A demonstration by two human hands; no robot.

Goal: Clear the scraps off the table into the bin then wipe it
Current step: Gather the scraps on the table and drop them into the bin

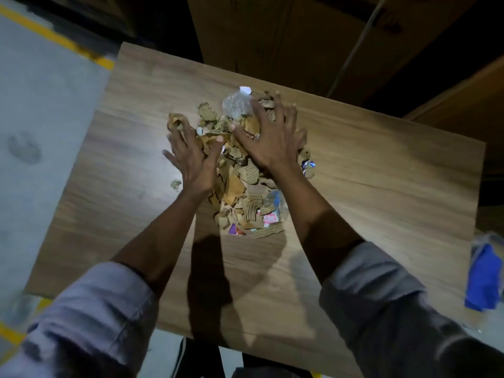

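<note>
A heap of torn cardboard scraps (245,192) with bits of coloured wrapper lies in the middle of the wooden table (381,192). A crumpled clear plastic bottle (236,105) with a white cap sits at the heap's far end. My left hand (191,156) lies flat against the heap's left side, fingers spread. My right hand (270,140) presses on top of the far part of the heap, fingers spread over cardboard and touching the bottle. One small scrap (176,184) lies apart, left of my left wrist. No bin is in view.
A blue cloth (484,279) lies at the table's right edge. Large cardboard boxes (286,31) stand beyond the far edge. Grey floor with a yellow line (54,36) runs along the left. A shiny wrapper (308,165) sits at the heap's right.
</note>
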